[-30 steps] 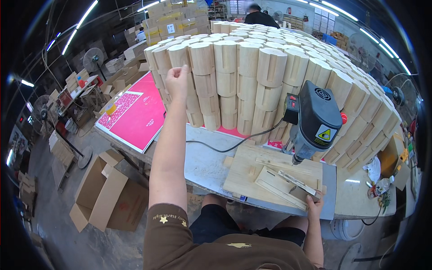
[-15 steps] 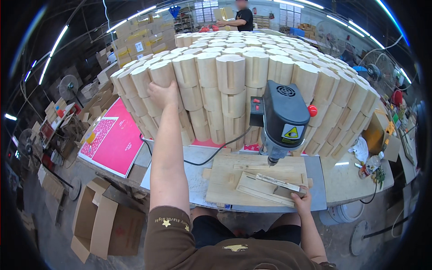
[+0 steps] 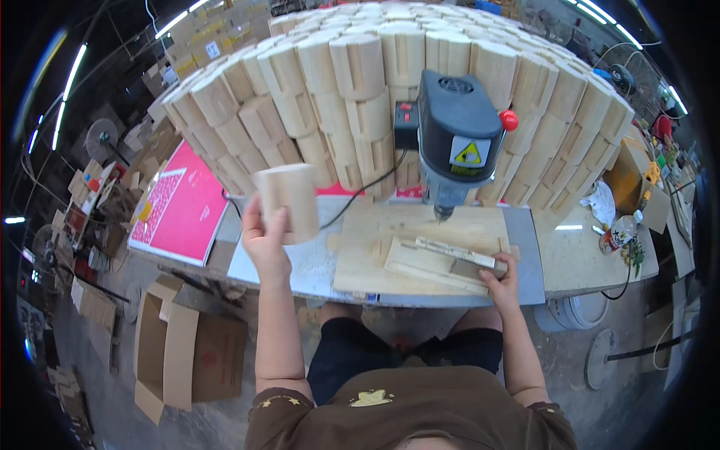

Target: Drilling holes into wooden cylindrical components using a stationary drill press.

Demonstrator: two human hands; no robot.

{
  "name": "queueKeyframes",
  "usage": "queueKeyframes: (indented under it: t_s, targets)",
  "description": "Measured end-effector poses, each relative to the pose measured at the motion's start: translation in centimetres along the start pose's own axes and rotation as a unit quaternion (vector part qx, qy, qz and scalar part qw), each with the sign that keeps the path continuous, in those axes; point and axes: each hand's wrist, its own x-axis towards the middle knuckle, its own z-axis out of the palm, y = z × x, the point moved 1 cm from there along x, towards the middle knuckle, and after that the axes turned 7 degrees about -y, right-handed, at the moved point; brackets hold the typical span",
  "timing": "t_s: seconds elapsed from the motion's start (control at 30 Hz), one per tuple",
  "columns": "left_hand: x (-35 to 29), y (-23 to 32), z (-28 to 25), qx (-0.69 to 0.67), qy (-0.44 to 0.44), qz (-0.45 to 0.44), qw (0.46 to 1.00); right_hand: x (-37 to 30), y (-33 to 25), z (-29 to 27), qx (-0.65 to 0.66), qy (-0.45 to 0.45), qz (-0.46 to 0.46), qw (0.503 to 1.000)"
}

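In my left hand (image 3: 266, 234) is a pale wooden cylinder block (image 3: 295, 201), held upright above the white left part of the bench. My right hand (image 3: 501, 276) is closed on the near end of a narrow wooden strip with a grey piece under it (image 3: 476, 267). That strip lies slantwise over a wooden base piece (image 3: 420, 262), on a larger flat wooden board (image 3: 360, 259). Just beyond stands a black bench drill (image 3: 459, 124), its chuck (image 3: 444, 213) hanging above the board, apart from the strip.
A tall stack of grooved wooden cylinders (image 3: 360, 67) fills the back of the bench. A black cord (image 3: 360, 191) crosses from the drill. Pink printed sheets (image 3: 180, 206) lie at left; an open carton (image 3: 180, 352) stands on the floor. At right are a bottle (image 3: 621, 232) and a white bucket (image 3: 574, 307).
My left hand has drawn a wooden cylinder from the stack's left side, down toward me, leaving a gap in the top row. My right hand keeps its grip. The view has tilted downward.
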Motion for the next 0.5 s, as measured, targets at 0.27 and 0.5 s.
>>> queueKeyframes:
  t_s: [0.27,0.5]
  targets:
    - [-4.4,-3.1,2.4,0.059,-0.35,-0.312,0.882,2.0,-2.8,-0.3,-0.068,-0.085,-0.004,0.994]
    - [-4.1,-6.6,4.6,0.129,-0.499,-0.397,0.759,2.1,-3.5,-1.6,0.086,-0.168,0.058,0.98]
